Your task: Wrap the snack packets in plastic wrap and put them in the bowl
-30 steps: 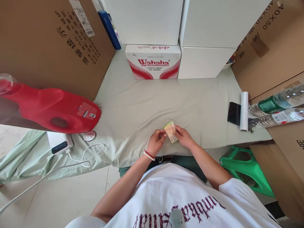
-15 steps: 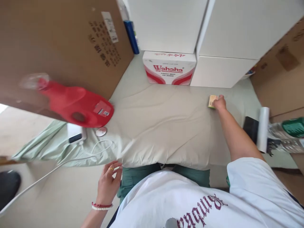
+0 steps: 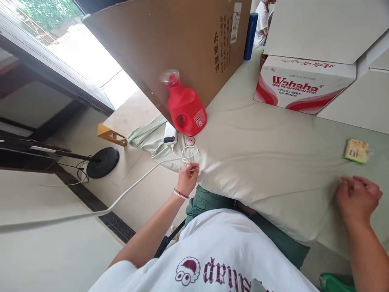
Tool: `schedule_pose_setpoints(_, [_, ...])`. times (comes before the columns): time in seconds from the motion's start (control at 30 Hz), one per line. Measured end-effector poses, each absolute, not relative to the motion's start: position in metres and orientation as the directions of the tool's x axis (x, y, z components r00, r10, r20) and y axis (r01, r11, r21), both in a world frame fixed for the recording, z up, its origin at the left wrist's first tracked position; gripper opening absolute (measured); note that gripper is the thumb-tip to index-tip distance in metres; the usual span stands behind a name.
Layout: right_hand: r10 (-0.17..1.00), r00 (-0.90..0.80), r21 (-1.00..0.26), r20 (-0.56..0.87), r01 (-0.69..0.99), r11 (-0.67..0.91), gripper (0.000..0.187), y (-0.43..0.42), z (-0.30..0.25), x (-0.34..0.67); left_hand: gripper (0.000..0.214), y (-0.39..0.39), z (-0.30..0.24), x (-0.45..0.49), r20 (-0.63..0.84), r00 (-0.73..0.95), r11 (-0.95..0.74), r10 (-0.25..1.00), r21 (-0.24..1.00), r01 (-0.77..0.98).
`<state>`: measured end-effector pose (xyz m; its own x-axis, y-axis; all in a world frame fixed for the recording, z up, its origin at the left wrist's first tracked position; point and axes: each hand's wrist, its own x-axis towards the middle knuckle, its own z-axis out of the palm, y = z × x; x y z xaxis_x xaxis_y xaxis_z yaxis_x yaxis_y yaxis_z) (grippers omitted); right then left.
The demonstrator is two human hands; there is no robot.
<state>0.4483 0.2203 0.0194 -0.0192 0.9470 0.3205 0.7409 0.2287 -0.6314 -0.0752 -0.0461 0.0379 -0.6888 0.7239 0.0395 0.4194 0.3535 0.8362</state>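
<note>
My left hand (image 3: 187, 179) is at the near edge of the cloth-covered table, fingers curled in beside a looped white cable (image 3: 191, 156). What its fingertips hold, if anything, is hidden. The cable runs to a white power bank (image 3: 170, 133), with a small round pinkish disc (image 3: 190, 141) next to it. On the right, my right hand (image 3: 358, 199) hovers or rests over the cloth with fingers folded and nothing visible in them. Just beyond it, apart from the hand, lies a small yellow packet (image 3: 357, 151) with a green edge.
A red detergent jug (image 3: 190, 107) leans by a big cardboard box (image 3: 194, 44). Behind are a Wahaba-style red and white water carton (image 3: 299, 87), white cabinets (image 3: 316, 28) and a blue cylinder (image 3: 251, 36). A round black stand base (image 3: 103, 162) is on the floor; a person (image 3: 260, 24) shows far back.
The view has swung left. My right hand has let go of the yellow packet and drawn back toward me. My left hand's fingers have curled in near the cable.
</note>
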Motion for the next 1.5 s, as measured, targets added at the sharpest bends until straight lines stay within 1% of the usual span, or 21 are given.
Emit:
schedule_pose_setpoints(0.1, [0.913,0.034,-0.502,0.406,0.843,0.192,0.034,0.166,0.012,0.445,0.031,-0.015,0.038,-0.065,-0.032,-0.622,0.273,0.782,0.915,0.296])
schedule_pose_setpoints(0.17, [0.906,0.075,-0.46,0.417,0.877,0.14,0.036,0.132,0.013,0.438,0.036,-0.009,0.042,-0.049,-0.09,-0.495,0.249,0.864,0.932,0.265])
schedule_pose_setpoints(0.27, [0.95,0.06,-0.447,0.306,0.89,0.088,0.036,0.096,0.015,0.435,0.04,-0.017,0.045,-0.031,-0.156,-0.33,0.294,0.931,0.855,0.427])
schedule_pose_setpoints(0.33, [0.961,0.052,-0.418,0.273,0.906,0.07,0.035,0.087,0.013,0.452,0.041,-0.021,0.04,-0.027,-0.182,-0.314,0.335,0.932,0.763,0.553])
schedule_pose_setpoints(0.43, [0.904,0.274,-0.332,0.327,0.929,-0.161,0.037,0.079,0.018,0.505,0.041,-0.023,0.032,-0.019,-0.154,-0.356,0.356,0.922,0.704,0.615])
schedule_pose_setpoints(0.53, [0.765,0.534,-0.288,0.359,0.843,-0.454,0.042,0.082,0.032,0.561,0.041,-0.024,0.027,-0.01,-0.158,-0.37,0.365,0.915,0.714,0.598])
schedule_pose_setpoints(0.6, [0.714,0.623,-0.272,0.319,0.782,-0.561,0.047,0.095,0.04,0.586,0.04,-0.021,0.024,-0.007,-0.176,-0.334,0.358,0.926,0.689,0.63])
schedule_pose_setpoints(0.7, [0.721,0.672,-0.208,0.167,0.739,-0.64,0.057,0.123,0.047,0.599,0.039,-0.013,0.021,-0.008,-0.158,-0.291,0.326,0.943,0.596,0.733])
schedule_pose_setpoints(0.8, [0.708,0.704,-0.138,0.056,0.707,-0.693,0.052,0.139,0.052,0.599,0.039,-0.012,0.02,-0.008,-0.134,-0.299,0.321,0.945,0.554,0.768])
schedule_pose_setpoints(0.87, [0.674,0.737,-0.189,0.056,0.67,-0.717,0.043,0.137,0.056,0.599,0.039,-0.017,0.02,-0.007,-0.129,-0.311,0.326,0.942,0.582,0.745])
schedule_pose_setpoints(0.9, [0.657,0.751,-0.266,0.061,0.647,-0.715,0.039,0.133,0.057,0.598,0.039,-0.02,0.021,-0.006,-0.129,-0.321,0.332,0.938,0.604,0.725])
schedule_pose_setpoints(0.97, [0.653,0.756,-0.506,0.041,0.579,-0.639,0.039,0.116,0.06,0.589,0.039,-0.026,0.022,-0.003,-0.158,-0.352,0.365,0.923,0.656,0.661])
schedule_pose_setpoints(1.03, [0.727,0.686,-0.764,-0.017,0.46,-0.452,0.044,0.092,0.063,0.566,0.041,-0.028,0.023,0.005,-0.222,-0.364,0.402,0.904,0.728,0.556])
schedule_pose_setpoints(1.07, [0.79,0.611,-0.86,-0.047,0.378,-0.344,0.047,0.078,0.064,0.548,0.043,-0.027,0.025,0.011,-0.259,-0.346,0.408,0.902,0.774,0.483])
schedule_pose_setpoints(1.13, [0.921,0.375,-0.955,-0.108,0.217,-0.2,0.047,0.052,0.066,0.503,0.049,-0.02,0.032,0.03,-0.318,-0.249,0.385,0.915,0.874,0.298])
schedule_pose_setpoints(1.17, [0.961,0.239,-0.972,-0.14,0.151,-0.179,0.046,0.04,0.067,0.478,0.052,-0.015,0.036,0.042,-0.325,-0.193,0.361,0.926,0.911,0.198])
schedule_pose_setpoints(1.23, [0.981,-0.01,-0.981,-0.192,0.034,-0.192,0.045,0.021,0.067,0.427,0.057,-0.002,0.047,0.066,-0.337,-0.079,0.336,0.938,0.942,-0.024])
schedule_pose_setpoints(1.3, [0.952,-0.21,-0.97,-0.223,-0.051,-0.239,0.043,0.007,0.065,0.381,0.064,0.013,0.057,0.086,-0.338,-0.004,0.322,0.941,0.9,-0.293])
schedule_pose_setpoints(1.37, [0.909,-0.344,-0.957,-0.237,-0.081,-0.28,0.042,0.001,0.06,0.342,0.066,0.026,0.064,0.099,-0.308,0.084,0.307,0.948,0.807,-0.504])
schedule_pose_setpoints(1.4, [0.889,-0.389,-0.954,-0.242,-0.071,-0.291,0.042,0.0,0.057,0.327,0.062,0.031,0.065,0.102,-0.281,0.083,0.277,0.956,0.775,-0.568])
schedule_pose_setpoints(1.5, [0.838,-0.48,-0.958,-0.26,0.018,-0.287,0.046,0.0,0.049,0.296,0.041,0.036,0.062,0.098,-0.264,-0.049,0.167,0.963,0.732,-0.661])
